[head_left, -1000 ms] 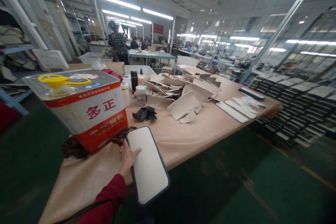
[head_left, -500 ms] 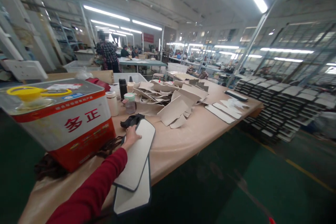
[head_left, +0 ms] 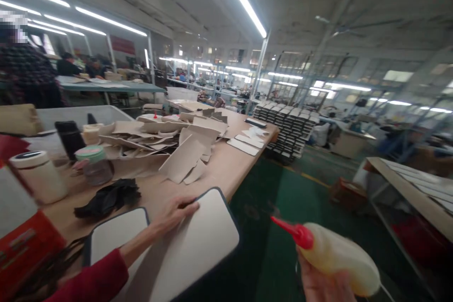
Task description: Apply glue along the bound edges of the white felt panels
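Note:
My left hand [head_left: 179, 214] grips the far edge of a pale flat panel with dark edging [head_left: 198, 240], which lies at the near edge of the table. Under my left forearm rests another dark-edged panel [head_left: 118, 231]. Off to the right, over the floor, my right hand [head_left: 323, 278] is wrapped around a squeeze bottle [head_left: 343, 257] of yellowish liquid. Its red nozzle points up and left, apart from the panel. A crumpled black cloth [head_left: 108, 198] sits beyond the panels.
Grey-beige cut pieces [head_left: 184, 146] are heaped on the brown-covered table [head_left: 226, 170]. A green-lidded jar [head_left: 94, 165], a white flask [head_left: 38, 177] and a red-and-white can [head_left: 28, 240] stand at left. Stacked panels [head_left: 286, 127] rise beyond the table. Another table [head_left: 410, 184] is at right.
The view has swung right. My left hand has shifted the upper panel to the right, uncovering the other one. My right hand has come into view with the squeeze bottle.

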The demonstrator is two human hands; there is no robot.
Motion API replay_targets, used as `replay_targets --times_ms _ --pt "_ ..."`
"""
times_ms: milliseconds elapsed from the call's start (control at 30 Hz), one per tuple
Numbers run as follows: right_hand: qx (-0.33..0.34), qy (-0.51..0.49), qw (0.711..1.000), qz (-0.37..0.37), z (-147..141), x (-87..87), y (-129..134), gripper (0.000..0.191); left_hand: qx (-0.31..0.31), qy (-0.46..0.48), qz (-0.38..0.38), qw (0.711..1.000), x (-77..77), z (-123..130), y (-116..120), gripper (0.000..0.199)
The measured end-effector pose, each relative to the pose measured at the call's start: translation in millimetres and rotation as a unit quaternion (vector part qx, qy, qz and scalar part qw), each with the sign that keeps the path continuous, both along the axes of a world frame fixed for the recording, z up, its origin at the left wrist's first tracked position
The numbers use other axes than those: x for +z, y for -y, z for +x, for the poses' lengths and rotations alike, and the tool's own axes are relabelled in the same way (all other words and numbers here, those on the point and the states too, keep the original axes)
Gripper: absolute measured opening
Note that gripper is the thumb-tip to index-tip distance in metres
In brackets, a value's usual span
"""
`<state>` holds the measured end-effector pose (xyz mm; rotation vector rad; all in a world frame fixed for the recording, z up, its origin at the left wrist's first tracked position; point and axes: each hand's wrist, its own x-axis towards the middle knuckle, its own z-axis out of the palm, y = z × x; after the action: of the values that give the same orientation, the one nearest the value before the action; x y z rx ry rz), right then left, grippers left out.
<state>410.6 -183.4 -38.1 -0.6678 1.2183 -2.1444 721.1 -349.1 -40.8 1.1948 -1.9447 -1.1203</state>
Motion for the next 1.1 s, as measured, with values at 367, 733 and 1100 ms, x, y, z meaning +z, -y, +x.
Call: replay_targets --times_ms 367,733,1100 --pt "-0.097 -0.036 0.993 -0.053 -47.9 61.8 -56.3 0.054 -0.43 0.036 -0.013 0.902 96.3 -95.0 -13.6 0.022" --pt "0.014 -0.091 0.996 -0.012 -71.3 100.7 -80.7 0.073 -0.574 0.109 0.004 0.811 146.6 -145.1 -29.2 0.02" --pt "0.202 -0.06 0.977 -0.041 -72.0 106.7 -78.8 0.06 -0.664 0.117 -0.006 0.738 149.1 -159.3 -42.7 0.026"
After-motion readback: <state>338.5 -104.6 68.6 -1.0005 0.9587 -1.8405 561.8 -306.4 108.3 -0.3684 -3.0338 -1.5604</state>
